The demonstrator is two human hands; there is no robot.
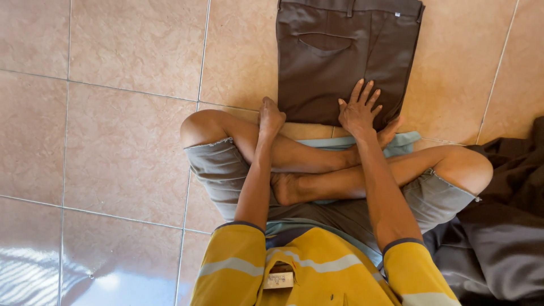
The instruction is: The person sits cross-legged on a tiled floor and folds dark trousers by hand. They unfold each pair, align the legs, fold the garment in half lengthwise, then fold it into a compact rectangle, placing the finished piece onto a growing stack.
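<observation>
A pair of dark brown trousers lies folded flat on the tiled floor in front of my crossed legs. My right hand rests palm-down on the near end of the trousers, fingers spread. My left hand is at the near left corner of the trousers, fingers curled, apparently gripping the edge. I sit cross-legged in grey shorts and a yellow striped shirt.
A light blue cloth lies under my legs by the trousers' near edge. A heap of dark brown-grey clothing lies on the floor at my right. Glossy beige floor tiles extend to the left and beyond.
</observation>
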